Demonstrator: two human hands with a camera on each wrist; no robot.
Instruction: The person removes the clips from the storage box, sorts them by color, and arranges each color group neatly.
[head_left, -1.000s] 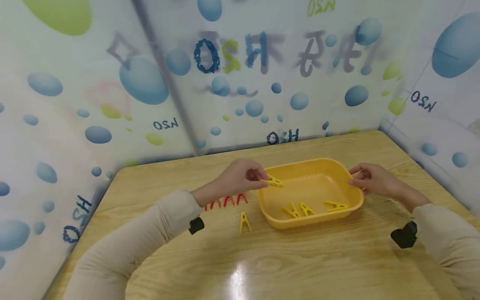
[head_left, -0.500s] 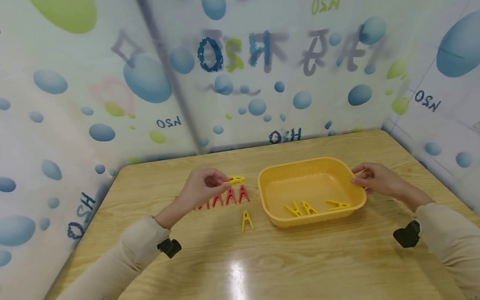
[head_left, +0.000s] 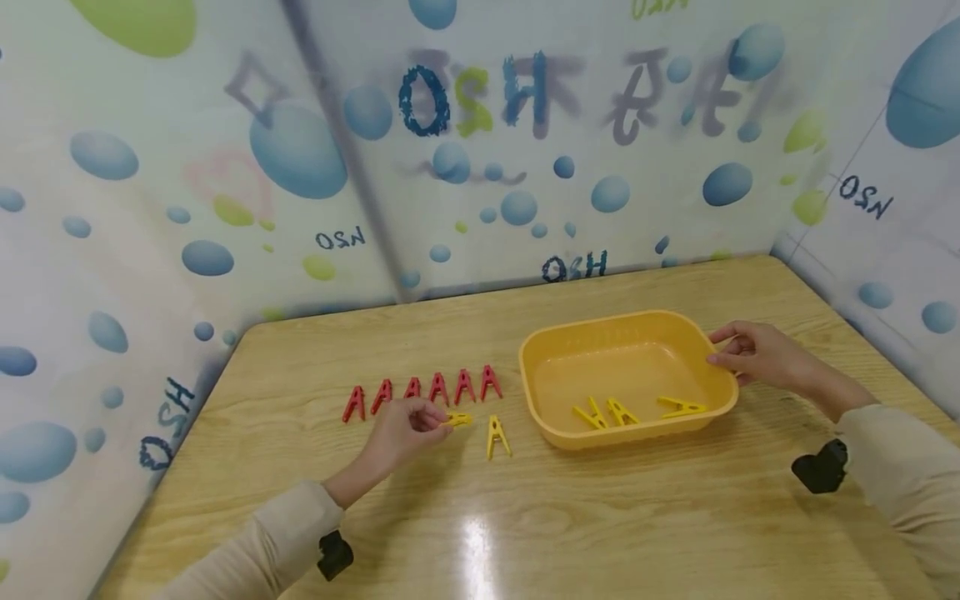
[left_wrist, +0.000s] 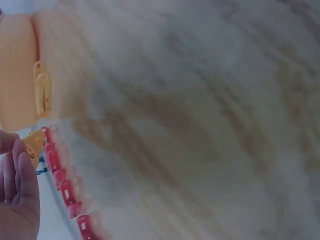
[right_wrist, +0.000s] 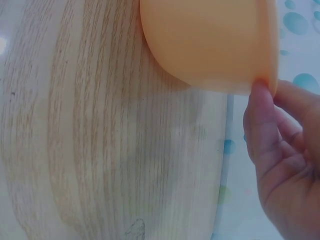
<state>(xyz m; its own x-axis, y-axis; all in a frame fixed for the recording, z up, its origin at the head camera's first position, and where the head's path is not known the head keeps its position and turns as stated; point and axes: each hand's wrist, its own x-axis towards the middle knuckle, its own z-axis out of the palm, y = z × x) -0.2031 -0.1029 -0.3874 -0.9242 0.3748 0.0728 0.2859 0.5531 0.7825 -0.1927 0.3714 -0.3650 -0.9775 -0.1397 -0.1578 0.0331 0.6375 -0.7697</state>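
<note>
My left hand (head_left: 405, 433) pinches a yellow clothespin (head_left: 458, 419) between thumb and fingers, over the table in front of the red row. Just right of it, another yellow clothespin (head_left: 497, 437) lies on the wood with its legs toward me. Several red clothespins (head_left: 438, 388) form a slanting row behind the hand. My right hand (head_left: 757, 357) grips the right rim of a yellow plastic basin (head_left: 551, 433), thumb on one side and fingers on the other, as the right wrist view shows. Three yellow clothespins (head_left: 621, 412) lie inside the basin near its front wall.
The wooden table (head_left: 600, 517) reaches back to a wall covering (head_left: 480, 192) printed with blue and green drops. A dark wrist camera (head_left: 335, 556) sits on the left sleeve, and another wrist camera (head_left: 821, 467) on the right one.
My left hand has carried the yellow clothespin from over the basin's left rim leftward and toward me, past the red row. The right hand stays on the basin's rim.
</note>
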